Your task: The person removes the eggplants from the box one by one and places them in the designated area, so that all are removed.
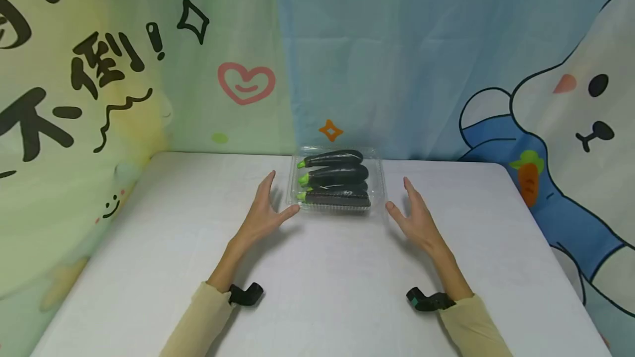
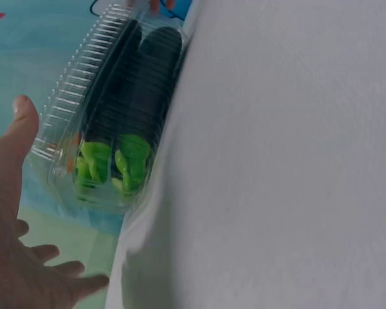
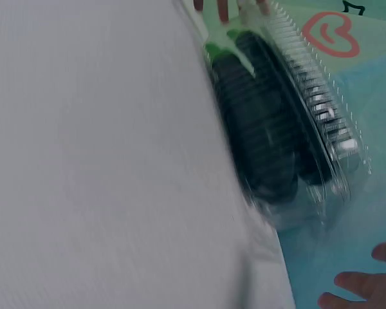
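Note:
A clear plastic clamshell box (image 1: pixel 378 178) lies near the far edge of the table. Inside are several long, near-black vegetables (image 1: pixel 337 174) with bright green stem ends, either eggplants or zucchini; their stems point left. My left hand (image 1: pixel 263 215) is just left of the box, fingers spread and thumb near its front left corner. On the other side, my right hand (image 1: pixel 419 223) has its fingers extended, the thumb close to the box's right edge. Neither hand grips anything. Whether a thumb touches the plastic I cannot tell. The left wrist view shows the green stem ends (image 2: pixel 130 161) through the plastic.
A white cloth covers the table (image 1: pixel 337 280). Directly behind it hangs a printed curtain (image 1: pixel 367 70), also running along the left and right sides. Each wrist carries a black camera mount, one on the left wrist (image 1: pixel 246 294) and one on the right wrist (image 1: pixel 429 300).

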{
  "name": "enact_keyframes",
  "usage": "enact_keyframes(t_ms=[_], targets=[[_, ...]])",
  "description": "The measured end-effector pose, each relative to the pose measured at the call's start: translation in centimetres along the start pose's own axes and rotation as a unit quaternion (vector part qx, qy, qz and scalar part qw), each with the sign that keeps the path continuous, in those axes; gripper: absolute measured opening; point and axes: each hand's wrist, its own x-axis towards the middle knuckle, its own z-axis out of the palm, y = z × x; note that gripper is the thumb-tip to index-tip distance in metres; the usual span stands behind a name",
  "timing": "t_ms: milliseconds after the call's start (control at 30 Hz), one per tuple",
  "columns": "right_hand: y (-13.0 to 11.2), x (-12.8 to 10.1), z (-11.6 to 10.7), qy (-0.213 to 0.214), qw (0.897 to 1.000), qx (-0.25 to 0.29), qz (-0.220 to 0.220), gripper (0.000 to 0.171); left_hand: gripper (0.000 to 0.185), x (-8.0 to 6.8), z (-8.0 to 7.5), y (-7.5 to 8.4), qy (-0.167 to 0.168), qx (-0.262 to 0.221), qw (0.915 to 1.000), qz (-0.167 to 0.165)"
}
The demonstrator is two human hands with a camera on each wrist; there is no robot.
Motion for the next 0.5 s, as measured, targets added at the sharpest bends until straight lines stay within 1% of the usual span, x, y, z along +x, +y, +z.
enact_keyframes(t_ms=[67, 133, 200, 300, 333, 400, 500], targets=[[-0.2, 0.0, 0.2, -0.002, 0.997, 0.071, 0.011, 0.080, 0.105, 0.1, 0.3, 0.0, -0.005, -0.038, 0.9992, -0.007], [-0.2, 0.0, 0.6, -0.007, 0.991, 0.132, 0.027, 0.080, 0.104, 0.3, 0.7, -0.1, -0.014, -0.081, 0.9965, -0.015], [-0.3, 0.0, 0.9, -0.010, 0.984, 0.173, 0.039, 0.079, 0.103, 0.3, 1.0, -0.2, -0.020, -0.124, 0.9918, -0.022], [-0.6, 0.0, 1.5, -0.007, 0.973, 0.223, 0.055, 0.078, 0.102, 0.2, 1.5, -0.2, -0.028, -0.171, 0.9845, -0.029], [-0.7, 0.0, 1.7, -0.001, 0.968, 0.245, 0.061, 0.077, 0.101, 0.2, 1.7, -0.2, -0.028, -0.178, 0.9831, -0.031], [-1.0, 0.0, 2.1, 0.011, 0.952, 0.297, 0.075, 0.073, 0.100, 0.1, 1.9, -0.1, -0.025, -0.191, 0.9805, -0.039], [-1.4, 0.1, 2.7, 0.033, 0.920, 0.379, 0.098, 0.068, 0.098, 0.2, 2.1, 0.2, -0.021, -0.209, 0.9766, -0.045]])
